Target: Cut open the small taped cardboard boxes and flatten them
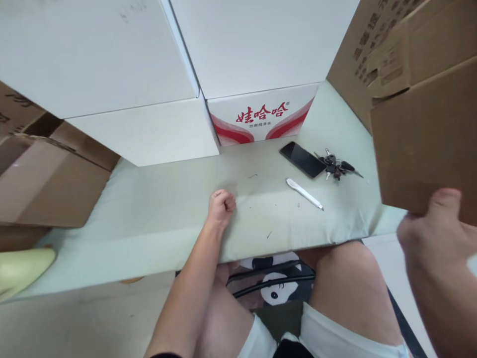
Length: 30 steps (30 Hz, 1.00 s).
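My left hand (221, 206) rests on the pale green cloth-covered tabletop (167, 209), curled into a fist with nothing showing in it. At the right edge, my right hand (436, 243) grips the lower edge of a brown cardboard box (425, 134), thumb against its near face and the other fingers mostly hidden. This box is held up and runs out of the frame. Between the hands lies a slim white pen-shaped cutter (303, 193) with a small metal tip. Behind it are a dark smartphone (302, 159) and a bunch of keys (335, 165), touching or nearly so.
Large white cartons (141, 134) are stacked along the back, one printed with red characters (261, 117). Brown cardboard boxes (67, 179) stand at left; another printed box (357, 54) stands back right. A yellow-green object (26, 268) sits at the front left edge. My legs are below the table.
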Tool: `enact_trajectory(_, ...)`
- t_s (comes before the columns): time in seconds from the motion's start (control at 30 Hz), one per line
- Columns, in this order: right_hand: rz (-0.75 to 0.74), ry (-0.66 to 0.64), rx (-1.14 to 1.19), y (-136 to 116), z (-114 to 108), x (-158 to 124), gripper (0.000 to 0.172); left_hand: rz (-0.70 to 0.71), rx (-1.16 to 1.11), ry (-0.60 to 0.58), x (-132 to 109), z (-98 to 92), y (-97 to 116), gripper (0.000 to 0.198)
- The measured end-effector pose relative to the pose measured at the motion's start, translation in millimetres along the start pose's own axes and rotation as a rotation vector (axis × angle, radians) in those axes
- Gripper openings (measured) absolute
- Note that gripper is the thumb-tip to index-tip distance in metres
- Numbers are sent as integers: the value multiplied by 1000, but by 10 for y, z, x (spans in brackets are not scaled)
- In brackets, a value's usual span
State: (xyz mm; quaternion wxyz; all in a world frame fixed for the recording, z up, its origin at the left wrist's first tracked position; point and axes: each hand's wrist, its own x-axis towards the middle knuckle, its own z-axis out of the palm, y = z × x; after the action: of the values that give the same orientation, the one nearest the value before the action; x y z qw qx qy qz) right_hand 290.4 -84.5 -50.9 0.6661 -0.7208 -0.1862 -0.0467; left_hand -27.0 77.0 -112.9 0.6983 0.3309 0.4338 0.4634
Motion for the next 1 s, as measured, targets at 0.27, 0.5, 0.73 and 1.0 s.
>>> enact_trajectory(0.27, -40, -50, 116, 475, 1821, 581, 38, -100, -88, -31, 16, 127, 32, 67)
enact_trajectory(0.5, -138, -386, -71, 594, 2692, 996, 15, -149, -103, -62, 62, 116, -54, 72)
enact_trajectory(0.73, -213, -614, -184, 885, 2763, 1116, 27, -164, -108, -89, 72, 104, -63, 73)
enact_trajectory(1.0, -198, -754, -254, 965, 2658, 1099, 85, -153, -104, -108, 64, 118, -65, 71)
